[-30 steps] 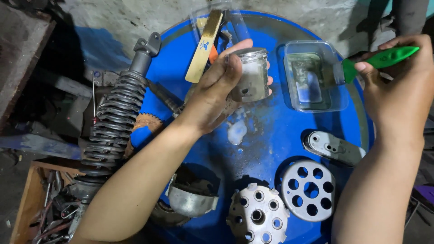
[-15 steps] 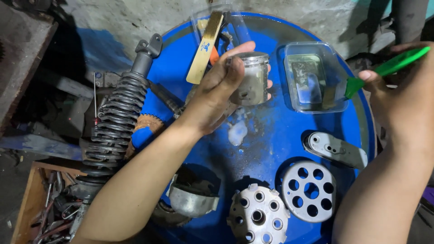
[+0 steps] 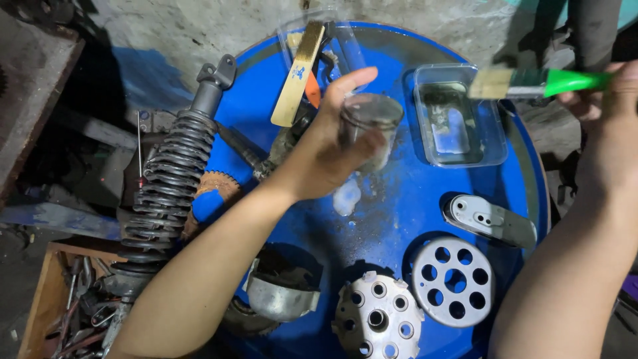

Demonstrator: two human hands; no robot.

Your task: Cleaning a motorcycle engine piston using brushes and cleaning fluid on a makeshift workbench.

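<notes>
A coil spring shock (image 3: 174,174) lies at the left edge of the blue worktop (image 3: 399,219). My left hand (image 3: 323,154) has its fingers wrapped round a metal cup (image 3: 369,126), held above the middle. My right hand (image 3: 608,133) pinches a green-handled brush (image 3: 531,82) over the clear tray (image 3: 458,116). Cleaning is underway, I judge; next calls for bristles meeting cup.

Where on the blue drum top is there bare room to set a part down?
Bare blue drum top lies between the clear tray, the grey bracket and the left hand. The near edge is crowded: perforated disc, slotted hub, curved shell.
</notes>
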